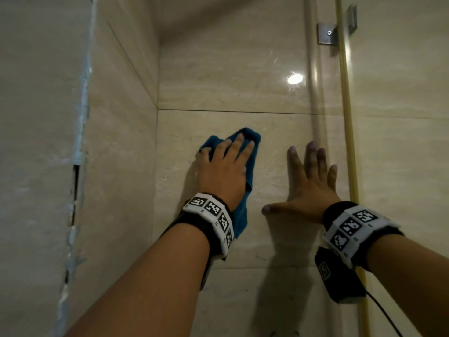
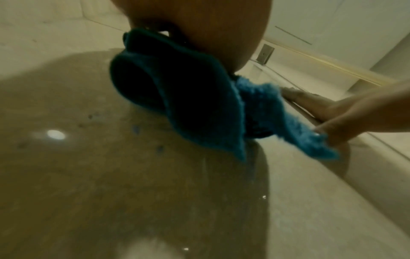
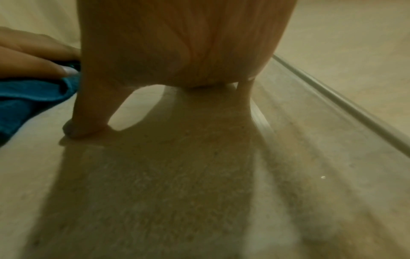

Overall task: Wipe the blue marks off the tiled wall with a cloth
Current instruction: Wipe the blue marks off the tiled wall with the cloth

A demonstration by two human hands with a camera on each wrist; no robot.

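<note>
Our left hand (image 1: 224, 166) presses the cloth (image 1: 245, 142) flat-fingered on the tiled wall (image 1: 230, 81); faint blue marks (image 2: 135, 129) lie just nearer; right hand (image 1: 313, 181) flat, released.

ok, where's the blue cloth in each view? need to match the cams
Head: blue cloth, centre, pressed to the tiled wall under the left hand.
Left wrist: cloth centre, hanging below the palm.
Right wrist: cloth at the left edge, under the left hand's fingers.
Shared landmark: right hand's thumb flat on the tile beside the cloth.

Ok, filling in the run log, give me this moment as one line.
left hand presses cloth on tiled wall | right hand flat on wall
</note>
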